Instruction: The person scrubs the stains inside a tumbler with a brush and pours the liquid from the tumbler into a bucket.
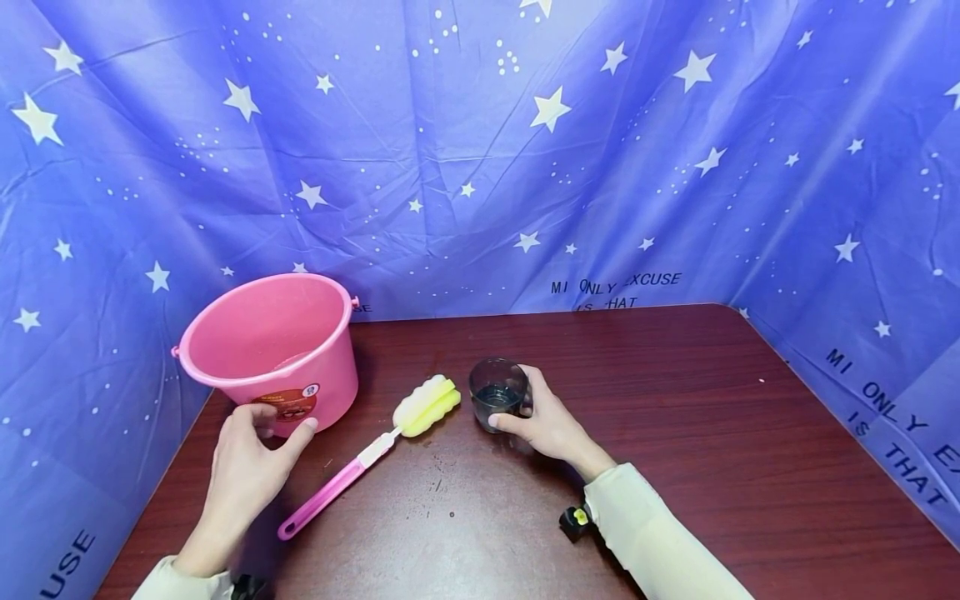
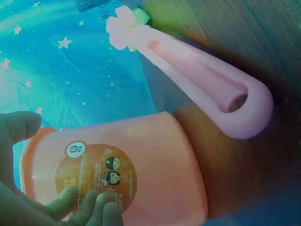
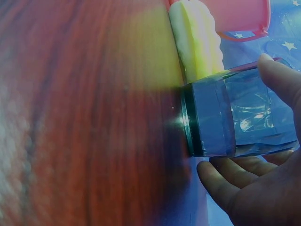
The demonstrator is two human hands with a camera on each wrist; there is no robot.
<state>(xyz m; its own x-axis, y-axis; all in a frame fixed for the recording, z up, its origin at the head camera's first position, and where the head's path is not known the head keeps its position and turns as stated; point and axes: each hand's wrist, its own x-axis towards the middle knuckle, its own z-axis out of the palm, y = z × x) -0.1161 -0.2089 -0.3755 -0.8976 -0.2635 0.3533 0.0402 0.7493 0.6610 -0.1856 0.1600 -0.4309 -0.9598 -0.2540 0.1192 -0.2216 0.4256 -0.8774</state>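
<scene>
My right hand (image 1: 551, 425) holds a dark, see-through cup (image 1: 491, 398) from its right side, thumb in front and fingers behind. A little liquid shows low in the cup. In the right wrist view the cup (image 3: 240, 113) has its base close to the tabletop. My left hand (image 1: 251, 458) is in front of a pink bucket (image 1: 341, 375), thumb spread from loosely bent fingers, nothing held. In the left wrist view its fingers (image 2: 87, 207) overlap the bucket's round label (image 2: 96, 176). Between the hands lies a sponge brush (image 1: 330, 496) with a pink handle and a white-and-yellow head.
The dark red wooden table (image 1: 675, 375) reaches back to a blue curtain (image 1: 480, 125) with white stars, which also hangs along both sides. Small drops or specks mark the tabletop near the brush. A black wrist camera (image 1: 575, 522) sits by the right sleeve.
</scene>
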